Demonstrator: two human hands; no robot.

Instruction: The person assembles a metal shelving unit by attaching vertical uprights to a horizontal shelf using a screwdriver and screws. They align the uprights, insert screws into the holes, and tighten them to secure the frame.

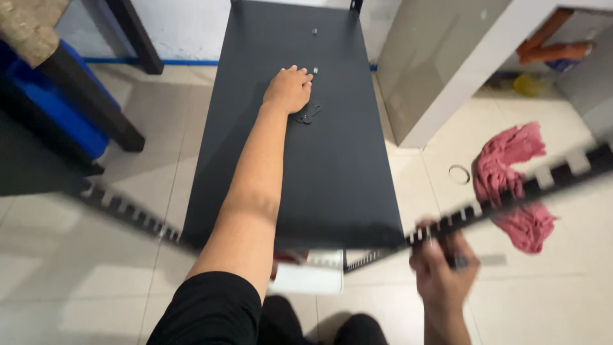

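Observation:
A dark metal shelf panel (332, 166) lies flat in front of me. My left hand (288, 88) reaches far across it, fingers curled down on the panel next to a small silver bolt (315, 70) and a small black bracket (306, 115). Whether the fingers hold anything is hidden. My right hand (442, 271) grips a black slotted metal rail (523, 188) at the panel's near right corner; the rail is blurred and slants up to the right. Another slotted rail (131, 214) runs along the near left.
A second bolt (314, 30) lies at the panel's far end. A pink mop head (514, 172) and a small ring (459, 174) lie on the tiled floor at right. A grey cabinet (440, 57) stands at right, a blue bin (57, 108) at left.

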